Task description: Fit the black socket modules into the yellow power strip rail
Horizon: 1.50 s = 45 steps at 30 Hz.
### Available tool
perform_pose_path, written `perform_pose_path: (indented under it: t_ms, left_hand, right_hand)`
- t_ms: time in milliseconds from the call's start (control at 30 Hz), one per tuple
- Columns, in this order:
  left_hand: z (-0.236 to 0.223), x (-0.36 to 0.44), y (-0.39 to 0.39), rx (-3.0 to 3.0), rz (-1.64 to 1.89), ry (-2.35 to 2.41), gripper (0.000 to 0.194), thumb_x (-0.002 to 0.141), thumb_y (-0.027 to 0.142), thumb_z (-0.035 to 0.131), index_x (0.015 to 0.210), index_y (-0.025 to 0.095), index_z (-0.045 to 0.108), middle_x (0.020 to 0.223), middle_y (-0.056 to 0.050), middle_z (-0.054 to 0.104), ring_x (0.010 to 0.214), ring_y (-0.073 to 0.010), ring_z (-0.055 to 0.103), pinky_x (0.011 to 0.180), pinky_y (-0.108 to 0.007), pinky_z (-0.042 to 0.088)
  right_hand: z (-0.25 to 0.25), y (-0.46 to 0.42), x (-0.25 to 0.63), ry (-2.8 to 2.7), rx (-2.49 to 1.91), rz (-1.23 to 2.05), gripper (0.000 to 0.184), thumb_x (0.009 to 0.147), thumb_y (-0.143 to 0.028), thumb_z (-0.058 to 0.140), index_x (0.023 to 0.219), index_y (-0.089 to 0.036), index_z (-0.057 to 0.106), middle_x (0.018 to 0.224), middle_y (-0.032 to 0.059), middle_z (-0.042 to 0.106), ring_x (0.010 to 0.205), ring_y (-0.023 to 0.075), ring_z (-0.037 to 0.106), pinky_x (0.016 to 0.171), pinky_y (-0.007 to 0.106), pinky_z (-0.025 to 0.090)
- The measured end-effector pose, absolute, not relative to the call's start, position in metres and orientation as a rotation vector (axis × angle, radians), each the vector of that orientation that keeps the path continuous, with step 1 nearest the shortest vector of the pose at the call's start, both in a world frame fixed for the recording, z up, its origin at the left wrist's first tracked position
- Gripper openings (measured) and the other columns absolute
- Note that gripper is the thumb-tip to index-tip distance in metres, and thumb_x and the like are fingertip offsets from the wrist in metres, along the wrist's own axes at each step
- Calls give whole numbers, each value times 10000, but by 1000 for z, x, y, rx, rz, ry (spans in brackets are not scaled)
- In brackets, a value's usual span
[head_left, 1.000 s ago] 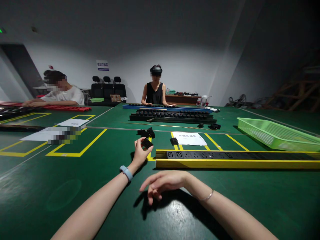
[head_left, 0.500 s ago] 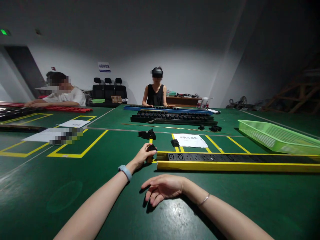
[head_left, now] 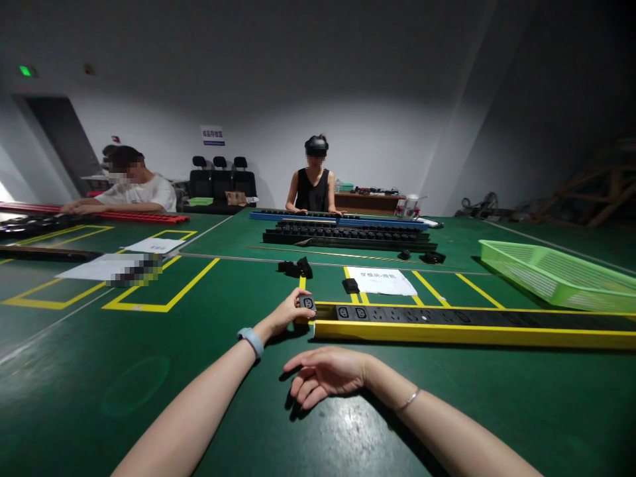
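Observation:
Between the thumb and fingers of my left hand is a black socket module, its outlet face turned up toward me. The module is at the left end of a yellow rail; whether it has entered the channel I cannot tell. Inside the rail sits a row of black sockets. My right hand rests on the table in front of the rail, palm turned sideways, fingers loosely curled and apart, holding nothing.
Loose black modules lie beyond my left hand, and another touches a white paper sign. A green basket stands at the right. Dark rails lie farther back. Two people sit around the table, one opposite, one left.
My left hand has tilted the socket module so its outlet face now shows, level with the rail's end. My right hand stays in place. The view has shifted slightly.

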<state>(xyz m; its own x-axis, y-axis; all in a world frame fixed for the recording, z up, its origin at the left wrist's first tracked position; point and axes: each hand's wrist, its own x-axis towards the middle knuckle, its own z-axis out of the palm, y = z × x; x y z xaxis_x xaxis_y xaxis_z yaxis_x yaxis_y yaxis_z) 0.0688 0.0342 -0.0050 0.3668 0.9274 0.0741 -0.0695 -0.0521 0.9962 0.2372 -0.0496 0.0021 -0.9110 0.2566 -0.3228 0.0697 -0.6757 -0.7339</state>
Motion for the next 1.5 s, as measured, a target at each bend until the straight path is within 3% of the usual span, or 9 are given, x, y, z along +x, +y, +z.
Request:
perform_pose_path:
  t_ms: [567,1500]
  left_hand:
    - [0,62,34,1457,811,861,453,638,289,766,998,166,519,790,18,560,652,-91,526,598,-212,387]
    - [9,59,32,1560,703,866,499,628,263,773,1045,152,522,818,19,546,717,-106,498,637,-227,363]
  right_hand:
    - [0,-48,236,-1202,-616,2717,428,807,-383,669,1142,-137,564,909,92,674,833,184,676,866,381,456]
    - [2,-49,238,-1134,-591,2755,474,770,-373,710,1151,-129,568,898,96,693,836,192,687,859,372,468]
